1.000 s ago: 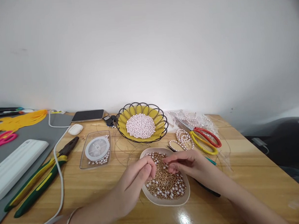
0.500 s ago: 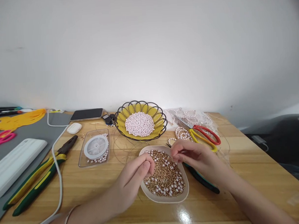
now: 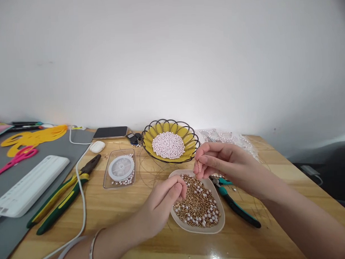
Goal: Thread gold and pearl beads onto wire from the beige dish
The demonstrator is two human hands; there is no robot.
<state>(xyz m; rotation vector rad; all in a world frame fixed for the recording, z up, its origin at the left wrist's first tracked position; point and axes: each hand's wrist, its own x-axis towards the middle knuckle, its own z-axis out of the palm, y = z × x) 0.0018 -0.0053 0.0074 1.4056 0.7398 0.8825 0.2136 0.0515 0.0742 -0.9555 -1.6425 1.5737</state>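
My left hand (image 3: 165,199) is closed in a pinch at the left rim of a pale dish (image 3: 203,230); what its fingertips hold is hidden. The dish contains small gold beads (image 3: 193,200) mixed with pinkish pearl beads (image 3: 213,215). Above the dish's far right side, my right hand (image 3: 233,163) pinches a short strand of gold beads (image 3: 198,168) that hangs from thumb and fingers. Just below this hand, green-handled cutting pliers (image 3: 239,210) lie beside the dish.
A yellow basket (image 3: 191,146) of pearl beads stands behind the dish. To the left are a clear box (image 3: 106,181) with a spool (image 3: 121,168), large pliers (image 3: 61,199), a white cable (image 3: 82,193), a power strip (image 3: 33,183), a phone (image 3: 110,132) and pink scissors (image 3: 16,160).
My right hand has risen away from the dish, and a gold bead strand now shows in its fingers. The left hand keeps its pinch. The whole view has shifted slightly left.
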